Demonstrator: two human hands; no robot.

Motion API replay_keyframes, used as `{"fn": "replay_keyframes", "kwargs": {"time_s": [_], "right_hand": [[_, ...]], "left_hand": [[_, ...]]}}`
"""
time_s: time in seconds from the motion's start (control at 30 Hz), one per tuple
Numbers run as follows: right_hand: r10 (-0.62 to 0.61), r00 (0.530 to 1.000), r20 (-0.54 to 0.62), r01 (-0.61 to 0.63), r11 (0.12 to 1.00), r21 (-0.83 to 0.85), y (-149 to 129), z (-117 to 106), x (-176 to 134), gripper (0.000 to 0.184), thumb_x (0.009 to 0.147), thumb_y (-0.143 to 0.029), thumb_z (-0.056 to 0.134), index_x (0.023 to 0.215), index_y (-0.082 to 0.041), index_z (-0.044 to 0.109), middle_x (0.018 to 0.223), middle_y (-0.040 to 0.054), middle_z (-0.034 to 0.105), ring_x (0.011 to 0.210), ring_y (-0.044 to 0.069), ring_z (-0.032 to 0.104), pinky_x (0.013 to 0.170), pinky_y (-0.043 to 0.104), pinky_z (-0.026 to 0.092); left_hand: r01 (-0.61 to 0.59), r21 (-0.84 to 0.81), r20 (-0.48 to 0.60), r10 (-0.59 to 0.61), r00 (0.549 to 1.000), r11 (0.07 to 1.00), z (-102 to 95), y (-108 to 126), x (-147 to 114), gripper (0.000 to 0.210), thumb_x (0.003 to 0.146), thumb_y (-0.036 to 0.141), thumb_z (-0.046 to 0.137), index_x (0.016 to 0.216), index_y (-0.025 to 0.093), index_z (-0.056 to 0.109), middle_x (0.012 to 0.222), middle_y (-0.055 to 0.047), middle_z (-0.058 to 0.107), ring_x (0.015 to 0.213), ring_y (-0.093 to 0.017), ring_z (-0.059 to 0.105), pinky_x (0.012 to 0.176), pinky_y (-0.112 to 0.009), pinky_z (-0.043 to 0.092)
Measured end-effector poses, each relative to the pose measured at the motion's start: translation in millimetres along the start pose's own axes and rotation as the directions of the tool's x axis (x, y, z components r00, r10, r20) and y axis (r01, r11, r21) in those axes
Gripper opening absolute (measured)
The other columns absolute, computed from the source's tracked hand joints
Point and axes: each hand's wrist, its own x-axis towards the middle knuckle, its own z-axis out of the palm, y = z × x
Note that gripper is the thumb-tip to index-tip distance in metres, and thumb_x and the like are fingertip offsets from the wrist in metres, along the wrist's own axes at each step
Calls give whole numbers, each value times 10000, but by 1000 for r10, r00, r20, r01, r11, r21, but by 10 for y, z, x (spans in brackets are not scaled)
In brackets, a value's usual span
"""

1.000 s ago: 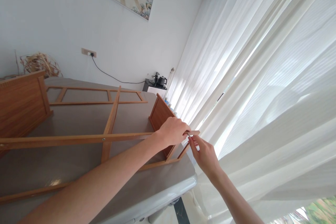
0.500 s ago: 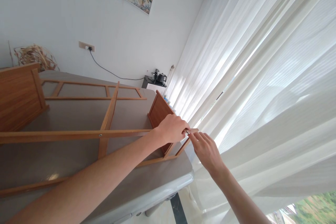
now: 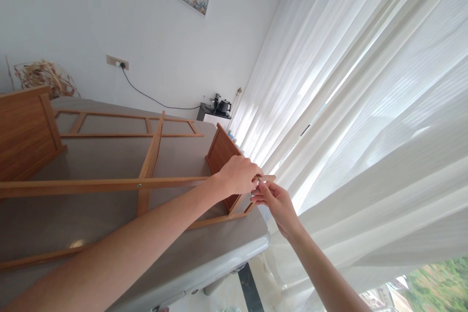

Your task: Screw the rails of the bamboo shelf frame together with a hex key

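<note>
A wooden frame stands on a grey tabletop [image 3: 171, 243], with a long upper rail [image 3: 91, 185] running across to my hands. My left hand [image 3: 239, 174] is wrapped round this rail close to its right end, which pokes out beyond the knuckles. Just right of it, my right hand [image 3: 276, 202] is closed in a pinch at the rail's side, its fingertips almost touching the left ones. Between them a small, thin metal piece [image 3: 258, 183] shows, too small to name for certain. A reddish-brown end panel [image 3: 224, 153] rises behind my left hand.
A wooden crosspiece [image 3: 151, 151] joins the long rail. Farther back lies a slatted frame [image 3: 113, 134]; another panel [image 3: 27, 131] stands at left. A black kettle [image 3: 224, 106] sits on a cabinet near the wall. White curtains [image 3: 365, 107] hang close on the right.
My right hand has turned from knuckles-up to thumb-side up, its fingers now under the rail's end. My left hand keeps its hold. The view has shifted slightly.
</note>
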Motion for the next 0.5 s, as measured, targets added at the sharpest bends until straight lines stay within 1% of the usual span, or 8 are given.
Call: {"fn": "replay_keyframes", "kwargs": {"time_s": [0.1,0.2,0.37,0.5], "right_hand": [[11,997,-81,-14,999,-31,44,-5,-65,493,1054,-609,369,870,-215,601,779,57,762,718,196,765,642,284,582],[-32,990,-138,14,991,-130,113,-39,-105,409,1035,-577,446,877,-235,607,778,32,743,733,199,742,633,283,538],[-127,983,-132,88,959,-268,191,-65,-64,346,1043,-514,445,908,-250,623,822,24,738,735,199,706,643,283,480],[-187,974,-126,140,940,-312,198,-87,-12,371,1049,-494,433,859,-239,625,747,34,684,667,185,648,611,278,429]], "left_hand": [[5,-2,3,-5,1000,1000,-6,-1,-7,306,874,227,562,1051,327,791,856,-33,796,805,-249,746,651,-306,499],[3,-8,8,-3,1000,1000,-14,2,-14,313,880,208,552,1045,329,789,874,-28,799,823,-247,747,661,-303,499],[-11,-14,10,11,1000,1000,-17,2,-19,294,888,208,550,1031,310,785,875,-36,797,810,-253,744,658,-310,499],[-22,-21,7,22,1000,1000,-13,-8,-18,286,894,215,539,1012,302,783,871,-34,796,810,-257,743,637,-313,492]]}}
